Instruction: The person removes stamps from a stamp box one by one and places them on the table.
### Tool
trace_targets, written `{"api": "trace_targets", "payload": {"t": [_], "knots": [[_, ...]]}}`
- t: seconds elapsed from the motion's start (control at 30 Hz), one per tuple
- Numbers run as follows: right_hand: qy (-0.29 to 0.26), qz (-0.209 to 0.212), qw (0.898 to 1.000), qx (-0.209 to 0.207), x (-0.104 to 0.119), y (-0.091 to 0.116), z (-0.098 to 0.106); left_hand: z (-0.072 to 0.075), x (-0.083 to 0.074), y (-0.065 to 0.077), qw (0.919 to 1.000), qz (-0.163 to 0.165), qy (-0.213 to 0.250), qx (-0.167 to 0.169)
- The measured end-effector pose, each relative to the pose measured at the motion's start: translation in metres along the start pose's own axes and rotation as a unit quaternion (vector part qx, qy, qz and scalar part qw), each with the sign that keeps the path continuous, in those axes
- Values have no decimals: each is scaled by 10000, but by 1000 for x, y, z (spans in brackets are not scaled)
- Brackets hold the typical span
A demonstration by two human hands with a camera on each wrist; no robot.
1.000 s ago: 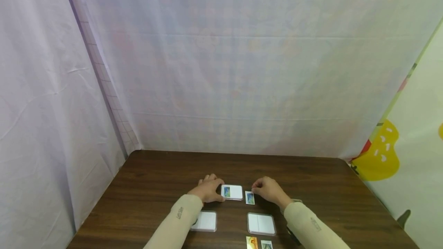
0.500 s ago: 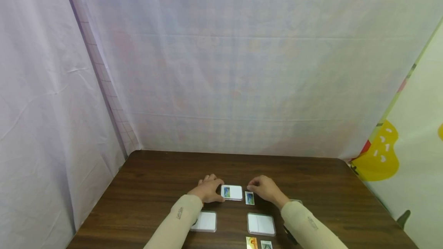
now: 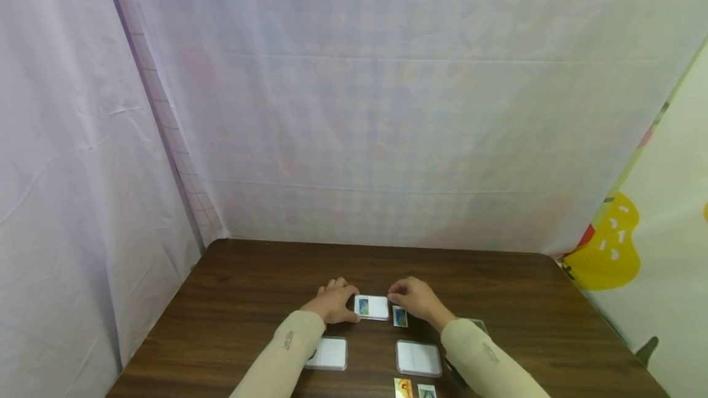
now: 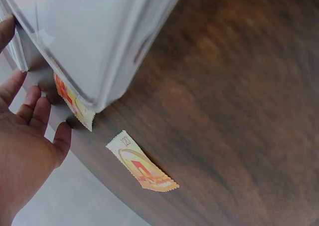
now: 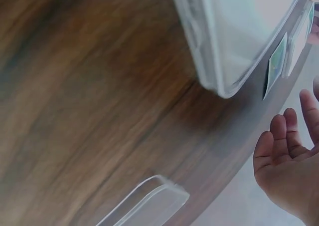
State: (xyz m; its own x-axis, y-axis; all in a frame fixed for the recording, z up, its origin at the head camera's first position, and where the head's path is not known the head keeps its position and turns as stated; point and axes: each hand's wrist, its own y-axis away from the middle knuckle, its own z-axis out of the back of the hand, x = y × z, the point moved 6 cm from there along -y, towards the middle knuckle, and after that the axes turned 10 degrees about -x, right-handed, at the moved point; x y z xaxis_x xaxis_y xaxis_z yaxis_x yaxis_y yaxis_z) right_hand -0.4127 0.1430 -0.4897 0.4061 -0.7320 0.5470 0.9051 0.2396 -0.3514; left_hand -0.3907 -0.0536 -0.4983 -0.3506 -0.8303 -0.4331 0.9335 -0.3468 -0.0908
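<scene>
A flat white case (image 3: 378, 308) lies mid-table with a blue-green stamp (image 3: 362, 306) on its left half. My left hand (image 3: 334, 301) holds the case's left end, thumb at the near corner and forefinger at the far one. In the left wrist view the other fingers of the left hand (image 4: 30, 146) are free of it. Just right of the case lies a similar loose stamp (image 3: 400, 317). Above that stamp is my right hand (image 3: 417, 297), its thumb and forefinger tips close together by the case's right end. In the right wrist view nothing shows in the right hand (image 5: 289, 166).
Two more clear-edged white cases, one left (image 3: 330, 354) and one right (image 3: 418, 358), lie nearer me. An orange stamp (image 3: 403, 388) and a greenish stamp (image 3: 426, 391) are at the front. A clear plastic piece (image 3: 479, 324) sits partly behind the right sleeve.
My right hand has shifted left, from the loose stamp's right edge over to the case's right end. My left hand and the case stay put.
</scene>
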Motion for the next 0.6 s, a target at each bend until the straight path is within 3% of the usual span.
{"api": "trace_targets", "payload": {"t": [0.6], "knots": [[146,-121,9996,224,22,-11,-16,-4,0,-2,9999,-101,-82,-63]]}}
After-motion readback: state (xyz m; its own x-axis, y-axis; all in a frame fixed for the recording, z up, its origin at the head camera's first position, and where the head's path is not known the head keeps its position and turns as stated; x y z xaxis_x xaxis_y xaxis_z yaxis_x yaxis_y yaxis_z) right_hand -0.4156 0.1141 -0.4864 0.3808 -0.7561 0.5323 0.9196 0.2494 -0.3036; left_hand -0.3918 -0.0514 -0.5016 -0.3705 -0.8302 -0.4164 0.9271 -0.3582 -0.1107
